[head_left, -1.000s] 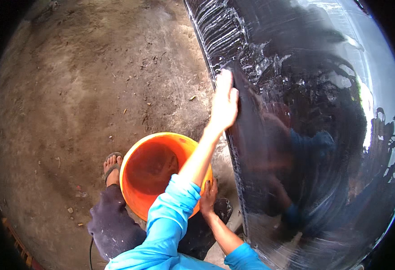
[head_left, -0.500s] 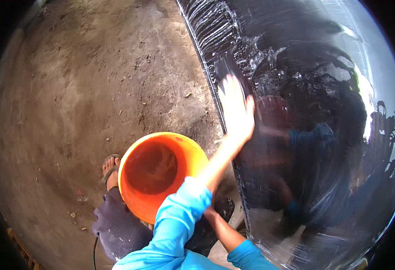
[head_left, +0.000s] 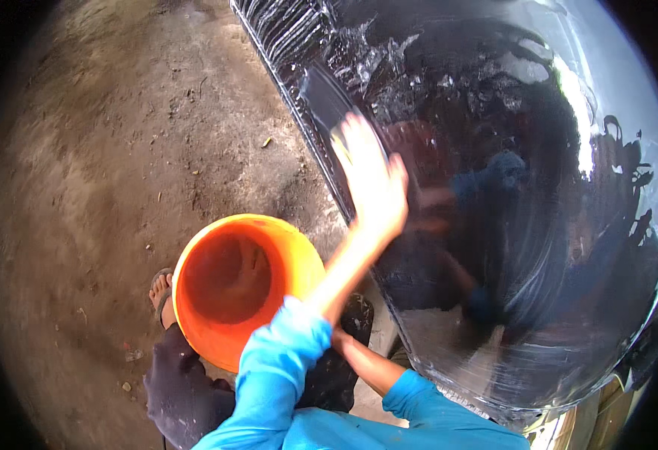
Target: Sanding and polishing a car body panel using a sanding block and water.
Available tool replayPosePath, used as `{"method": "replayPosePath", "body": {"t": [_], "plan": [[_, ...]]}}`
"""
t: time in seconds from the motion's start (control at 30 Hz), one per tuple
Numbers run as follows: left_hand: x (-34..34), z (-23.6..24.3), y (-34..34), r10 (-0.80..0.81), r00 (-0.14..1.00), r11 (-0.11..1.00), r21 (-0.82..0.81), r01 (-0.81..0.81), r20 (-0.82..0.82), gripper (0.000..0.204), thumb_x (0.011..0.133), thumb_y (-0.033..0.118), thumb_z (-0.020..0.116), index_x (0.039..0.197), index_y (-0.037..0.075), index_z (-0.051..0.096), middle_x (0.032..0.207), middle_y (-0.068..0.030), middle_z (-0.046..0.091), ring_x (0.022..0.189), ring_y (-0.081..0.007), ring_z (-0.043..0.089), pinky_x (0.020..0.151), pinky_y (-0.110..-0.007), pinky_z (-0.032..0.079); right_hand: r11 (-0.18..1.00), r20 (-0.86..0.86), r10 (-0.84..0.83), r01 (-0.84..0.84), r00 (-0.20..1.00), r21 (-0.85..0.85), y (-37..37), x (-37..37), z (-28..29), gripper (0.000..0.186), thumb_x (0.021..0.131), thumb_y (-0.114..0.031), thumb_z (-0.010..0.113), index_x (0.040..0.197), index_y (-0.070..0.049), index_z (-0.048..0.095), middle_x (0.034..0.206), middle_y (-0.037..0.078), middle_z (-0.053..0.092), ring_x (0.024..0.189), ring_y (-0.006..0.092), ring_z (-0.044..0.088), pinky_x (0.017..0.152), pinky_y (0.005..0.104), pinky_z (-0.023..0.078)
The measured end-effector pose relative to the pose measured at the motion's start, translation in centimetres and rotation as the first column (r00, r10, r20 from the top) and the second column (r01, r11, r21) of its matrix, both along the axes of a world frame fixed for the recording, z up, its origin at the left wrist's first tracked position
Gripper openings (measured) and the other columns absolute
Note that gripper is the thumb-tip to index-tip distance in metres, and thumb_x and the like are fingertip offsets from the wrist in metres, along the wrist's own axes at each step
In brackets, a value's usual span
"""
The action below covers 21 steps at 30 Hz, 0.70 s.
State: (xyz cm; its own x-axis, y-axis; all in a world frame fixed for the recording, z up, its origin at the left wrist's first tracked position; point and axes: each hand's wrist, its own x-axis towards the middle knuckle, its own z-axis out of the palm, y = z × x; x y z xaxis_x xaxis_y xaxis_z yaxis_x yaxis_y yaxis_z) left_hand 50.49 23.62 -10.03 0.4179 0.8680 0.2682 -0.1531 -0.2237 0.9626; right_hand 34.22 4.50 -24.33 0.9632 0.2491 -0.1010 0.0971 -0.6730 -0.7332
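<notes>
My left hand [head_left: 374, 176] lies on a glossy black curved panel [head_left: 486, 247], close to its left edge. Its fingers stretch forward over a dark flat sheet [head_left: 329, 96], pressing it to the wet surface; motion blur hides what kind of sheet it is. My right forearm [head_left: 371, 369] passes beneath the left one, and the right hand's fingers are hidden behind it, beside the bucket and my knee. An orange bucket [head_left: 305, 259] stands in front of my legs, with murky, dark reddish liquid inside.
Bare brown ground [head_left: 119, 187] with small stones and bits of debris spreads out on the left. White streaks and wet smears [head_left: 377, 56] mark the panel's far part. My sandalled foot [head_left: 162, 291] is beside the bucket's left side.
My view has shifted, so the panel and bucket sit farther left in the picture. Across the panel, my left hand has slid a little nearer to me. The right forearm remains under the left.
</notes>
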Motion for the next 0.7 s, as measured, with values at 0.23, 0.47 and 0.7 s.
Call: {"method": "replayPosePath", "body": {"t": [0.23,0.47,0.7], "plan": [[1.1,1.7,1.2,0.026,0.996,0.996,-0.085,-0.019,0.082,0.076,0.091,0.02,0.056,0.15,-0.012,0.019,0.158,-0.031,0.016,0.149,-0.0422,0.012,0.122,-0.053,0.005,0.975,0.324,0.165,-0.104,0.932,-0.196,-3.0,1.0,-2.5,0.044,0.099,-0.031,0.052,0.131,-0.001,0.052,0.132,0.018,0.055,0.123,0.029,0.051,0.109,0.0392,0.036],[-0.5,0.8,-0.7,-0.055,0.998,0.998,-0.003,0.055,0.036,0.074,0.091,0.013,0.048,0.152,-0.011,0.012,0.159,-0.0314,0.013,0.15,-0.0431,0.009,0.123,-0.049,0.002,0.918,0.573,0.339,-0.129,0.746,-0.374,-3.3,0.6,-7.1,0.046,0.097,-0.029,0.055,0.136,-0.004,0.051,0.134,0.02,0.054,0.126,0.0332,0.05,0.11,0.0429,0.036],[2.3,2.4,4.0,0.04,0.993,0.999,-0.04,-0.035,0.11,0.066,0.099,0.017,0.042,0.153,-0.008,0.013,0.16,-0.0286,0.012,0.15,-0.0408,0.009,0.123,-0.048,0.002,0.97,0.277,0.241,-0.223,0.93,-0.094,-7.4,1.7,-7.4,0.045,0.1,-0.027,0.05,0.136,-0.001,0.049,0.134,0.021,0.053,0.124,0.0327,0.052,0.107,0.044,0.038]]}}
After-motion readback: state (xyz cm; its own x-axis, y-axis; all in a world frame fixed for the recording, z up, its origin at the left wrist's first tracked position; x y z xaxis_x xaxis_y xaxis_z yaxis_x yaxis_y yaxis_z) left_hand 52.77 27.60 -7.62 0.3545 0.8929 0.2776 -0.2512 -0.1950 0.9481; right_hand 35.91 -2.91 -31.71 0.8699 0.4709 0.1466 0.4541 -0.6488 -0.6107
